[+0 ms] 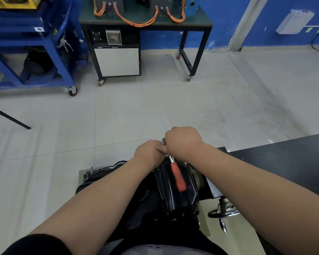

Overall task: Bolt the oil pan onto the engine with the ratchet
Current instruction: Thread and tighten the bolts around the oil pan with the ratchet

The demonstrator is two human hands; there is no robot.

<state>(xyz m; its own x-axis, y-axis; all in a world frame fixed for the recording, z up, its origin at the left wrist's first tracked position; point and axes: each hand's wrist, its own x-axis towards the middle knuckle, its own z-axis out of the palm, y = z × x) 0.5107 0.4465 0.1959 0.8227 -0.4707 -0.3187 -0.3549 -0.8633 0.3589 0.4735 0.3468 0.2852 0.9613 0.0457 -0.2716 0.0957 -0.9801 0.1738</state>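
My right hand (184,142) is closed in a fist over the silver head of the ratchet (175,171), out at the far edge of the oil pan (175,197). My left hand (149,153) is curled as well and pressed against the right one at the knuckles. From here I cannot tell whether it grips the tool's neck or only braces it. Neither hand is on the red handle (179,181), which points back toward me over the pan and looks blurred.

The black pan sits on top of the engine (99,181), right below me between my forearms. A black table (284,159) stands just to the right. The bolt itself is hidden under my fists.

I judge this to be seating the socket on a far-rim bolt. To do it well, I would press the head straight down so the socket sits square. Then I would slide one hand back to the handle while the other steadies the head. The raised belly of the pan lies under the handle, so short strokes suit better than wide sweeps. I would only snug this bolt, so the pan pulls down evenly. A tilted socket could slip and round the bolt head.
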